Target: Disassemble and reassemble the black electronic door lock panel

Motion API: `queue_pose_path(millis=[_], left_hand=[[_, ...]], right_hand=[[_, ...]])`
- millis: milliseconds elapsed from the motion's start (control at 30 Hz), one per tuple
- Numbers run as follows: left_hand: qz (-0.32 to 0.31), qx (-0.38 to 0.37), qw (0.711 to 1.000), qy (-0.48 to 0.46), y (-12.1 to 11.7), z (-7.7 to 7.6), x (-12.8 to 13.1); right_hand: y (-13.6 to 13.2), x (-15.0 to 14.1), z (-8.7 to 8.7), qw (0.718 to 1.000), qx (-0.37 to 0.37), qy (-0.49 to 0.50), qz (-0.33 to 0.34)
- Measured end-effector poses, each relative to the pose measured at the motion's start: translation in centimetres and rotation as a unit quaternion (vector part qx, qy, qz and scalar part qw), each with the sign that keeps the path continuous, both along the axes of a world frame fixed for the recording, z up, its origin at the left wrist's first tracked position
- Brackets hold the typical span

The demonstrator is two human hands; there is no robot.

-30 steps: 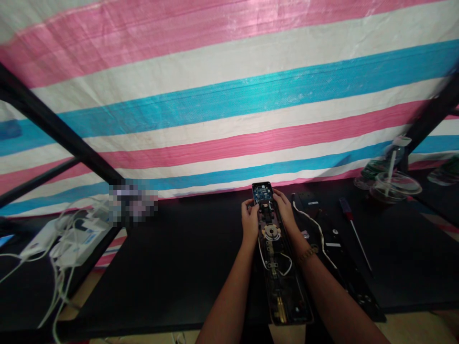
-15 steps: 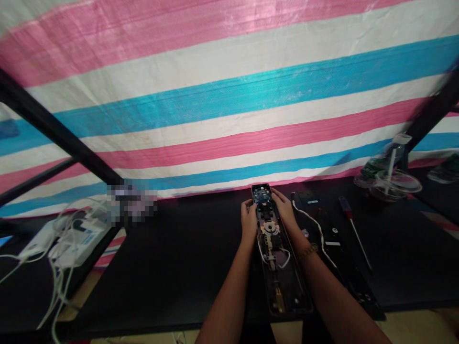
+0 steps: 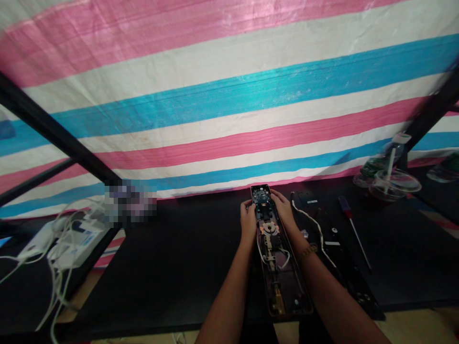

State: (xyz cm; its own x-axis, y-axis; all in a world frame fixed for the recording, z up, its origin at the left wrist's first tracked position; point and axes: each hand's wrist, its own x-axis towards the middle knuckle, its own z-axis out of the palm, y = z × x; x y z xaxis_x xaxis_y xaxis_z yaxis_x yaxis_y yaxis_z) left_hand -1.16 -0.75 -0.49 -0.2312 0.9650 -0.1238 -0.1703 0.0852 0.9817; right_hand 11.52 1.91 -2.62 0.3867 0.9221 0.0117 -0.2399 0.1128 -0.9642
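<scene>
A long, narrow opened electronic door lock housing (image 3: 287,286) lies lengthwise in front of me, its inside facing up. At its far end is a circuit board (image 3: 263,197); a round metal part sits near the middle, and white wires loop below it. My left hand (image 3: 248,222) grips the left edge near the far end, thumb on the rim. On the opposite edge, my right hand (image 3: 283,210) is closed around the side, some fingers hidden beneath. Right of my right forearm lies a dark flat panel (image 3: 344,265) with a whitish cable (image 3: 319,227) across it.
A screwdriver (image 3: 353,229) lies at the right on the black table (image 3: 172,272). Behind it stand a clear plastic cup (image 3: 389,188) with a straw and a bottle (image 3: 398,145). White power strips with tangled cables (image 3: 68,248) are at the left. Striped sheeting (image 3: 229,110) hangs behind.
The far end of the housing has tilted slightly, so its circuit board shows a little differently. Both hands keep their hold.
</scene>
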Motion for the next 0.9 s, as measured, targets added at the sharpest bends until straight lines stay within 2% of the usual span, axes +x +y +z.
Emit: queue_pose_path(millis=[600, 900], left_hand=[[-0.026, 0.039, 0.998, -0.035, -0.14, -0.3, 0.06], [-0.021, 0.027, 0.999, -0.033, -0.23, -0.05, 0.07]], right_hand=[[-0.46, -0.03, 0.28, 1.0, 0.018, 0.009, 0.011], [-0.22, 0.09, 0.16, 1.0, 0.018, 0.004, 0.012]])
